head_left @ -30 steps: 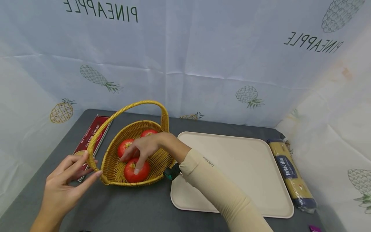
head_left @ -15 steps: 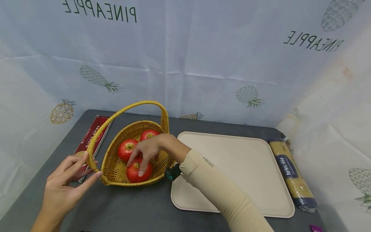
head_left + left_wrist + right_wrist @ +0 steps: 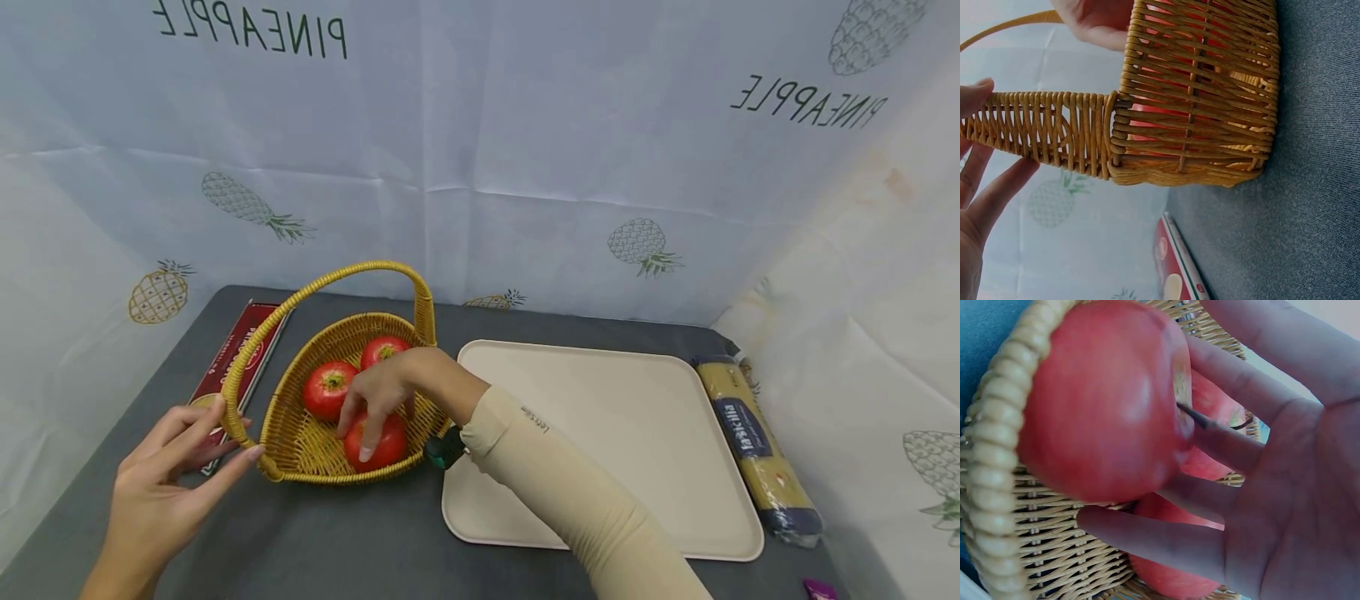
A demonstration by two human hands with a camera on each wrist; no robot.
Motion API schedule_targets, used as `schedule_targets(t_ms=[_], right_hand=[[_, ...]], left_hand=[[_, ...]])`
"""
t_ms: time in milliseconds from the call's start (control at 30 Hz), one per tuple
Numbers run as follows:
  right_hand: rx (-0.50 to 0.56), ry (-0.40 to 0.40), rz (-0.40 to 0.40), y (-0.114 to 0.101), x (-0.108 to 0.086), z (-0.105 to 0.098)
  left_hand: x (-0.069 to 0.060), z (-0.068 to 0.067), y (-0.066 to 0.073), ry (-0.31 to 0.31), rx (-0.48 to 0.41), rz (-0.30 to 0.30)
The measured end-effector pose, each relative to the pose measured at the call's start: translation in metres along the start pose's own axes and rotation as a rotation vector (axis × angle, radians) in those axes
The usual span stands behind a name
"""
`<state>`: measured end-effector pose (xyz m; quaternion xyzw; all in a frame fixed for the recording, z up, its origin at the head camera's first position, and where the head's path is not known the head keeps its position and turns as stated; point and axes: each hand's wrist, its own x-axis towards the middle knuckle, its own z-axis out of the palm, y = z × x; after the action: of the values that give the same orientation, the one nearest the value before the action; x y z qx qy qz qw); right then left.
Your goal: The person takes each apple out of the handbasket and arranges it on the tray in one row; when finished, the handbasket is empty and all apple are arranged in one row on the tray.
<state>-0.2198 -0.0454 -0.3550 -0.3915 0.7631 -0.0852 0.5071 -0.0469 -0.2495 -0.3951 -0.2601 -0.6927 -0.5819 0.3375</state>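
Changes against 1.0 s earlier, left to right:
- Left hand [image 3: 168, 467], 1, lower left of the frame: unchanged, thumb and fingers pinching the left base of the basket handle [image 3: 360, 267].
- Left apple [image 3: 330, 390], 1: more of it exposed, the fingers having shifted off it.
- Front apple [image 3: 388, 442], 1: moved to the right inside the basket [image 3: 272, 412], near its front rim.
- Right hand [image 3: 386, 386], 1: moved right with that apple, thumb and fingers set round it, gripping.

Count, left to right:
- Red box [image 3: 240, 350], 1, left of the frame, lying flat, partly hidden by the handle and left hand.
- Yellow wicker basket, 1, left of centre, upright, with 1 arched handle; contents, 3 red apples: left, front, and rear [image 3: 382, 348].
- Beige tray [image 3: 600, 450], 1, right of centre.
- Yellow-and-blue packet [image 3: 757, 450], 1, lower right, just beside the tray's right edge.
- Purple object [image 3: 819, 590], 1, lower right corner, cut off by the frame.
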Motion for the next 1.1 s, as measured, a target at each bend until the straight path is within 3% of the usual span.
schedule_targets(t_ms=[233,400,733,1100], right_hand=[[0.018,-0.004,0.015,0.007,0.002,0.001],[0.035,-0.017,-0.004,0.011,0.002,0.0],[0.089,-0.036,-0.002,0.016,0.005,0.001],[0.132,-0.023,0.006,0.017,0.005,0.004]], left_hand=[[-0.004,-0.003,-0.004,0.004,-0.036,-0.017],[-0.002,-0.002,-0.003,0.0,-0.078,0.012],[0.0,-0.001,-0.001,-0.002,-0.05,-0.002],[0.002,0.001,-0.001,-0.003,-0.115,0.026]])
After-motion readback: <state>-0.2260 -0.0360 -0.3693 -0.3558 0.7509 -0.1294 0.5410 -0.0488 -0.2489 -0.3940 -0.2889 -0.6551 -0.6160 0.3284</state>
